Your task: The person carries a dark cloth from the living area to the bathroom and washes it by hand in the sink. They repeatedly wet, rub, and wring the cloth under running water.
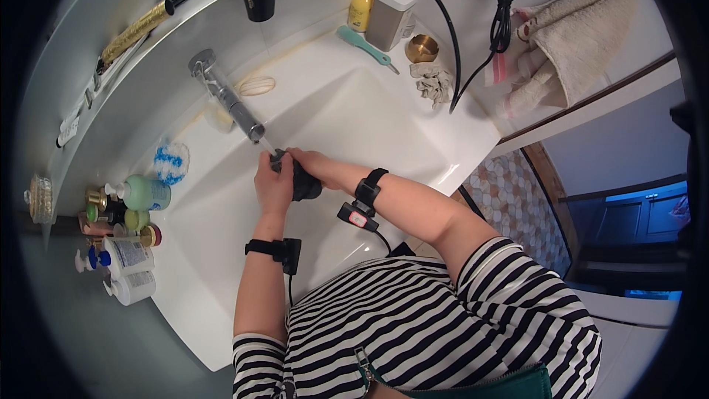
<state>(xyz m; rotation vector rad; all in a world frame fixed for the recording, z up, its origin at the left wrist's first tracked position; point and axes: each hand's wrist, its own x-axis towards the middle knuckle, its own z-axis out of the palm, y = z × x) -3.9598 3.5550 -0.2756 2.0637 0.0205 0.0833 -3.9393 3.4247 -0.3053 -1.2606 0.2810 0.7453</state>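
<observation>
Water runs from the chrome faucet (235, 108) onto a dark grey cloth (306, 182) over the white washbasin (360, 116). My left hand (274, 183) grips the cloth's left side, its fingers near the stream. On the other side, my right hand (311, 163) holds the cloth's upper right edge, with some fingers hidden behind it. The cloth hangs bunched between both hands. Each forearm wears a black strap with a small cabled device.
Pump bottles (147, 193) and a blue-white scrubber (171, 163) line the basin's left rim. At the back right are a teal brush (363, 44), a brass cup (422, 48), a crumpled cloth (432, 84) and a hanging black cable (455, 39). A beige towel (587, 27) lies farther right.
</observation>
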